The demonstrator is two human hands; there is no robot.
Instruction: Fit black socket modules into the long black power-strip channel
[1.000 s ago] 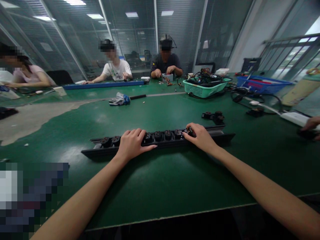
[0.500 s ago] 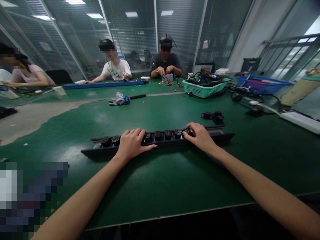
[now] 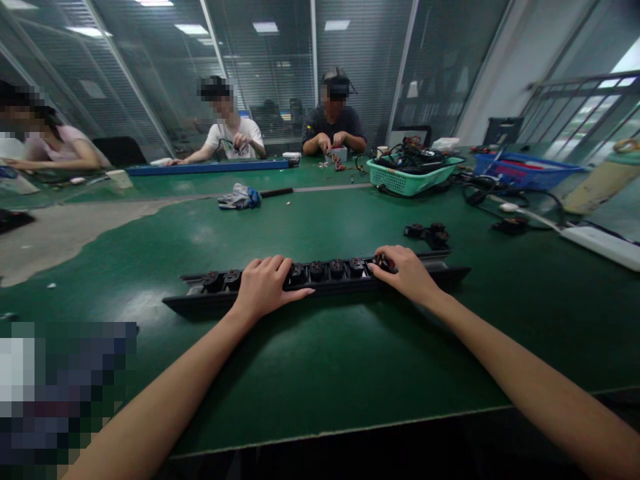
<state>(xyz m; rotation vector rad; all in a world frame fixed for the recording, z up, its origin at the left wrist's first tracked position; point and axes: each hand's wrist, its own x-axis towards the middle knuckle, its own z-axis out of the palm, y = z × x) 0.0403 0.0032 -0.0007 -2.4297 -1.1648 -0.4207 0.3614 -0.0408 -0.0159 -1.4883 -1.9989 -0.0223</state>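
A long black rail (image 3: 200,303) lies across the green table (image 3: 320,373) in front of me, with a row of several small black socket modules (image 3: 327,269) seated along it. My left hand (image 3: 265,285) rests on the rail near its middle, fingers curled over its top and thumb along the front edge. My right hand (image 3: 407,272) is farther right, fingertips pinched on one black module (image 3: 383,261) at the end of the row. A few loose black modules (image 3: 429,232) lie on the table just behind the rail's right end.
A teal basket (image 3: 407,179) of cables and a blue tray (image 3: 523,168) stand at the back right, with black cables (image 3: 487,190) and a white power strip (image 3: 603,240) near them. Gloves (image 3: 240,198) lie mid-table. Three people sit at the far side and left.
My right hand has shifted slightly right along the rail, still on the end module. My left hand has not moved. A hand seen at the right edge a second ago is gone.
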